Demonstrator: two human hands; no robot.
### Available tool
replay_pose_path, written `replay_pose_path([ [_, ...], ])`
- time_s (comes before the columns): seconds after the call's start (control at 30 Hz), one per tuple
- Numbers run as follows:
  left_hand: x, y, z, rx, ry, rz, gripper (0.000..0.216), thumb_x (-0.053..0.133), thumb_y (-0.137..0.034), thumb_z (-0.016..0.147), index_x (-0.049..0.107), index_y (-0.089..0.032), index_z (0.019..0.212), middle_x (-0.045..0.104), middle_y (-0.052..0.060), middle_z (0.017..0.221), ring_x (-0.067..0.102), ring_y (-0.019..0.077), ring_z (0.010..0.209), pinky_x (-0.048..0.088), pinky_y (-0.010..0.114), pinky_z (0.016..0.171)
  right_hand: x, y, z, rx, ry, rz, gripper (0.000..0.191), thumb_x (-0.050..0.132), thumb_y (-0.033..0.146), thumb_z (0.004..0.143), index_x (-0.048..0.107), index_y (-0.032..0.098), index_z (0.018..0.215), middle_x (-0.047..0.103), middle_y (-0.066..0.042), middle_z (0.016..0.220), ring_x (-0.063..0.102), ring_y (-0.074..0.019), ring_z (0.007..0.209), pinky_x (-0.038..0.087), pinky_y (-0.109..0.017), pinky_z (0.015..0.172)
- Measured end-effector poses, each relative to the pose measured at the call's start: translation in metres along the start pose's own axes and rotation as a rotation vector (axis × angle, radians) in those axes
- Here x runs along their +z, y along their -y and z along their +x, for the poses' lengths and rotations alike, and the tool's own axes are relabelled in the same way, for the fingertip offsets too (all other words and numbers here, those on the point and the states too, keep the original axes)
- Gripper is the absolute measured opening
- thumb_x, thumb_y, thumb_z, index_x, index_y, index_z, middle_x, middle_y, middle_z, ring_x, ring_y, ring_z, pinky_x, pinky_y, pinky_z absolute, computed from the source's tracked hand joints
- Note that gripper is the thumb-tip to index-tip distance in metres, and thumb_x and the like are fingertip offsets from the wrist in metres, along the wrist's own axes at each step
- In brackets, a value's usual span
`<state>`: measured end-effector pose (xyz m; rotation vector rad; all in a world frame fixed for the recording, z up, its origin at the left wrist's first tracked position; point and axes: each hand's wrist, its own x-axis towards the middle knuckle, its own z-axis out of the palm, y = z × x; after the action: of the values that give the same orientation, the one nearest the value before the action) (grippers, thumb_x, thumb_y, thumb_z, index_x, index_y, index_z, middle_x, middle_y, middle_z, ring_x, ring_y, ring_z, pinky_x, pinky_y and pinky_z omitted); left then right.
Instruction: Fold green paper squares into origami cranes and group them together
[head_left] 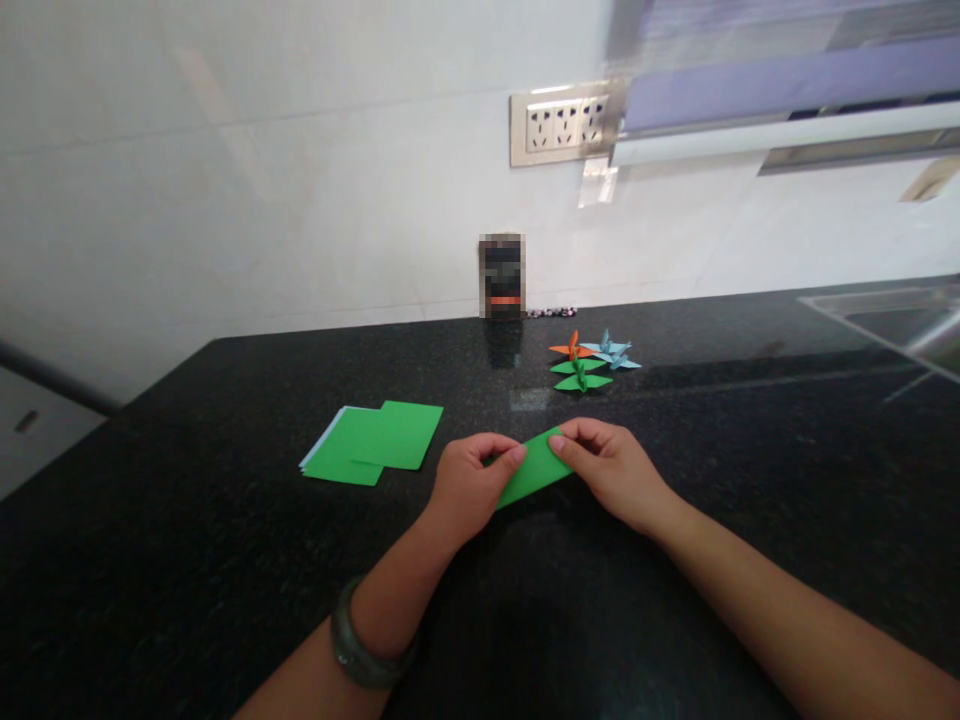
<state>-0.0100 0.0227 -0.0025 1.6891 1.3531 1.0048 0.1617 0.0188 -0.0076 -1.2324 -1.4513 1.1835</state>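
A green sheet of paper [536,472], apparently folded into a strip, is held between my two hands above the dark counter. My left hand [471,485] pinches its left end between thumb and fingers. At the upper right edge, my right hand [619,470] grips it with the thumb on top. Left of my hands lies a stack of square paper sheets [345,450], green on top with a pale blue edge showing beneath. Beyond my right hand stand several small folded paper cranes: green ones [581,380], an orange one [574,348] and light blue ones [616,355].
The black speckled counter [225,560] runs back to a white tiled wall [300,200]. A pixelated dark object [502,275] stands against the wall, beside a beaded string [553,312]. A wall socket panel [566,125] is above. A metal sink [915,320] lies at right.
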Motion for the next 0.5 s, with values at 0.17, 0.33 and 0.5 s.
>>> replay_pose_path([
  [0.17,0.0001,0.0006,-0.0003,0.01,0.002,0.016,0.017,0.059,-0.029,0.073,0.069,-0.016,0.071,0.069,0.002,0.069,0.061,0.0146,0.064,0.044,0.024,0.06,-0.0009,-0.0028,0.0009,-0.021,-0.007,-0.045,0.022,0.055,0.036,0.076,0.059,0.016,0.068,0.053,0.001,0.06,0.046,-0.0113,0.055,0.037,-0.024,0.053],
  [0.33,0.0002,0.0011,-0.0005,0.002,0.007,0.008,0.017,0.059,-0.03,0.073,0.069,-0.016,0.072,0.069,0.002,0.07,0.061,0.0151,0.066,0.044,0.024,0.061,-0.0016,-0.0034,0.0005,-0.018,-0.006,-0.061,0.023,0.054,0.037,0.077,0.06,0.015,0.07,0.053,0.001,0.061,0.045,-0.0111,0.055,0.037,-0.024,0.053],
  [0.5,0.0001,0.0012,-0.001,-0.009,0.016,-0.001,0.018,0.059,-0.03,0.073,0.068,-0.016,0.072,0.069,0.002,0.069,0.06,0.0147,0.064,0.044,0.024,0.059,-0.002,-0.0003,0.0008,-0.014,-0.009,-0.045,0.024,0.055,0.037,0.076,0.06,0.015,0.069,0.053,0.001,0.061,0.046,-0.0109,0.056,0.037,-0.024,0.054],
])
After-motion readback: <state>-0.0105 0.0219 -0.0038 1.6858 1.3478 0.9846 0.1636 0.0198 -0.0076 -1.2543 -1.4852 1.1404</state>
